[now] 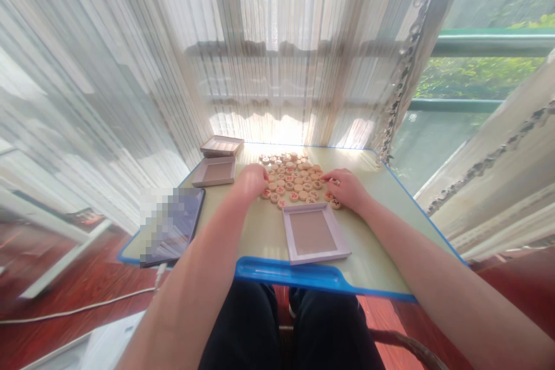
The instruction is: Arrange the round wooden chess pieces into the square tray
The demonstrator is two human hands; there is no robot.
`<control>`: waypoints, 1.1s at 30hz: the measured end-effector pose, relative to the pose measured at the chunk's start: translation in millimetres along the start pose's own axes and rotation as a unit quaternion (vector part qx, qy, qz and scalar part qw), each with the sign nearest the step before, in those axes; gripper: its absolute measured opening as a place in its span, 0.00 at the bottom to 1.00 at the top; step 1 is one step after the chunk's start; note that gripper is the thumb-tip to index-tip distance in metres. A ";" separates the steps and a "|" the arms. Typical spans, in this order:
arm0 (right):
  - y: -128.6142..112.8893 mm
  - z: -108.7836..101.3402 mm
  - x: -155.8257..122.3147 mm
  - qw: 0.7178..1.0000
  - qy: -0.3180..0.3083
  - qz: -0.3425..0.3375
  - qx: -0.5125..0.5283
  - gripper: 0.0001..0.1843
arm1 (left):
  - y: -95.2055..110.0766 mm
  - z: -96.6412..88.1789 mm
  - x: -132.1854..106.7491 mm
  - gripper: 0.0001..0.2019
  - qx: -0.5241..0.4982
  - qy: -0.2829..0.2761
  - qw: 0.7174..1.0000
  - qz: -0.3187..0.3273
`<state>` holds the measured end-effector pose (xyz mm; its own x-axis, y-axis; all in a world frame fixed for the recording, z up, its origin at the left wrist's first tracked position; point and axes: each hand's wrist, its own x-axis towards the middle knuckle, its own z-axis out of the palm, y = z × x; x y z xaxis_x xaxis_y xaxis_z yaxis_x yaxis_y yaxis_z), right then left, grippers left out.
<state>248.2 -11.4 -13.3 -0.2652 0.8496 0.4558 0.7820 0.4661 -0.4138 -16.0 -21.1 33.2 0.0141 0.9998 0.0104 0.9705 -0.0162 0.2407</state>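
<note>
Round wooden Chinese chess pieces (298, 180) lie in a loose cluster on the table, several with red or black characters face up and others blank. At the left edge of the cluster is my left hand (254, 178), its fingers curled together; whatever is between them is hidden. My right hand (346, 187) rests at the right edge, fingers apart and stretched over the pieces, the fingertips touching one. Just below that hand lies a piece with a black character (335, 204). A shallow empty box tray (341, 255) sits on the near side of the cluster.
The pale table (260, 237) has a blue edge and a blue front trough (290, 274). Two more shallow box parts, a nearer one (197, 178) and a farther one (222, 140), stand at back left. A tablet (186, 225) with a white cable (87, 307) lies left. Sheer curtains (277, 69) hang behind.
</note>
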 end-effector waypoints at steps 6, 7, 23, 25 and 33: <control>0.2 -2.4 -1.1 1.000 0.009 -0.002 -0.009 0.13 | -2.3 0.4 1.5 0.12 -0.016 -0.024 0.999 -0.025; 0.2 -2.6 -1.1 1.000 0.014 0.002 -0.013 0.13 | -3.0 0.7 2.2 0.12 -0.015 -0.019 0.999 -0.026; -10.2 -1.3 -3.4 0.998 -0.032 -0.018 -0.048 0.13 | 7.3 -1.9 -4.8 0.10 0.052 -0.012 0.997 -0.057; -11.9 -1.0 -3.6 0.998 -0.039 -0.015 -0.051 0.13 | 7.4 -1.6 -4.8 0.12 0.062 -0.011 0.996 -0.057; -7.4 1.0 -1.1 0.996 -0.060 -0.025 -0.054 0.13 | 10.3 -1.9 -6.4 0.15 0.055 0.012 0.998 0.009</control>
<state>242.2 -15.5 -11.5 -0.3659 0.8527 0.3729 0.8203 0.4847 -0.3035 -6.6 -27.6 37.5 0.0279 0.9989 0.0371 0.9907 -0.0326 0.1318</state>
